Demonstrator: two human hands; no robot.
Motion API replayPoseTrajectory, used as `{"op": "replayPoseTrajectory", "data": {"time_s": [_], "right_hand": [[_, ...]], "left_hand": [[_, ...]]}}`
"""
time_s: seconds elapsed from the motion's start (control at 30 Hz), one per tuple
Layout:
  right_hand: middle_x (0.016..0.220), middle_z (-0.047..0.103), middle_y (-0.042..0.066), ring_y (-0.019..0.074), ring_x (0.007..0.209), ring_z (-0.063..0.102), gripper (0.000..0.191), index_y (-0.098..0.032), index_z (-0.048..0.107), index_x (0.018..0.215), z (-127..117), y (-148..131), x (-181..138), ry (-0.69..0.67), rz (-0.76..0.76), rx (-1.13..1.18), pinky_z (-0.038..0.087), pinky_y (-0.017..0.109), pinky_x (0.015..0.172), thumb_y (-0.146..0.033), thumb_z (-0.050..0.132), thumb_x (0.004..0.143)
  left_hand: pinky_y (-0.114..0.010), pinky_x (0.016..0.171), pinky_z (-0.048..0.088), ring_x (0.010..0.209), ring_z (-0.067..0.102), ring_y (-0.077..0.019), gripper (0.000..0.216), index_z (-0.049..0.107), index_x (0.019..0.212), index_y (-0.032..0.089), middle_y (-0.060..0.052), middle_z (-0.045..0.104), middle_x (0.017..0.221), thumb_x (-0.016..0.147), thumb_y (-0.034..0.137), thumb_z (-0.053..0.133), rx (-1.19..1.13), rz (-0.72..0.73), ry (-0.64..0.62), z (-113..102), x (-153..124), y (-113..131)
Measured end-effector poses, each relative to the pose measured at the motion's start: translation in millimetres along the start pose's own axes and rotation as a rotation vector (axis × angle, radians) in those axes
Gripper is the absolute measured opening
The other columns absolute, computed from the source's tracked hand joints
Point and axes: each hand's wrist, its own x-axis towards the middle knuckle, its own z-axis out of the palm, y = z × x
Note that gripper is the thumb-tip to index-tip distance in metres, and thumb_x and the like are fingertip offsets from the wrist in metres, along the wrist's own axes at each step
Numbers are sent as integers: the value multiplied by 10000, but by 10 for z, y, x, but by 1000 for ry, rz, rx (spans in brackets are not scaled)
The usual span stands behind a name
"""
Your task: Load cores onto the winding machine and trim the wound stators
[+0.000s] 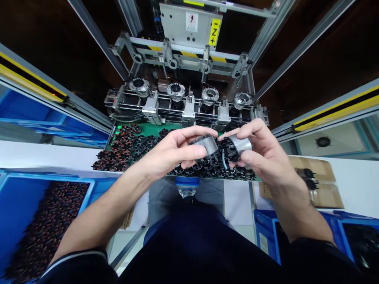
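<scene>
Fingers of your left hand [167, 154] grasp a silver ring [210, 145] fitted with black plastic, the thumb pressed on its near side and the index finger along its top. Fingers of your right hand [268, 152] pinch a second ring [242, 143] between thumb below and index finger above; it is tilted, its black toothed end [230, 150] facing the first. You hold the two rings near each other, above the front part of a green mat [173, 126]. A pale blue strip [224, 159] shows between them; its attachment cannot be told.

Black parts [204, 171] crowd the mat beneath your hands, and copper-wound parts [118, 148] lie at its left. Beyond stands a machine [188, 108] with four round holders in a row, under a yellow label [214, 32] marked "IN+". To your left, a blue bin [90, 193] holds many small dark and copper-coloured parts. To your right, dark pieces [309, 183] lie on cardboard [328, 185], behind more blue bins [268, 225].
</scene>
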Motion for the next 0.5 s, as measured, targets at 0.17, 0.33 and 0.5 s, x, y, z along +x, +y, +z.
{"op": "replayPoseTrajectory", "data": {"time_s": [0.17, 0.33, 0.5], "right_hand": [[1478, 768, 64, 84, 656, 679, 523, -312, 678, 1422, -117, 87, 133, 2, 111, -45, 543, 222, 484, -463, 984, 1024], [1368, 754, 63, 135, 820, 700, 424, -285, 729, 1258, -175, 195, 306, 95, 51, -76, 654, 264, 628, -455, 1009, 989], [1331, 717, 65, 173, 823, 681, 512, -348, 753, 1383, -235, 306, 435, 167, 135, -67, 683, 359, 684, -505, 1016, 972]], "left_hand": [[-164, 442, 335, 507, 395, -9, 598, 883, 1318, 254, 30, 713, 895, 830, 517, 1110, -35, -35, 8, -128, 210, -45], [-197, 564, 458, 713, 605, -93, 532, 882, 1284, 278, -22, 781, 1052, 844, 507, 1075, -39, -8, 90, -227, 420, -113], [-282, 765, 604, 972, 741, -200, 501, 859, 1265, 328, -17, 785, 1105, 856, 510, 1083, 6, 17, 238, -305, 587, -175]]}}
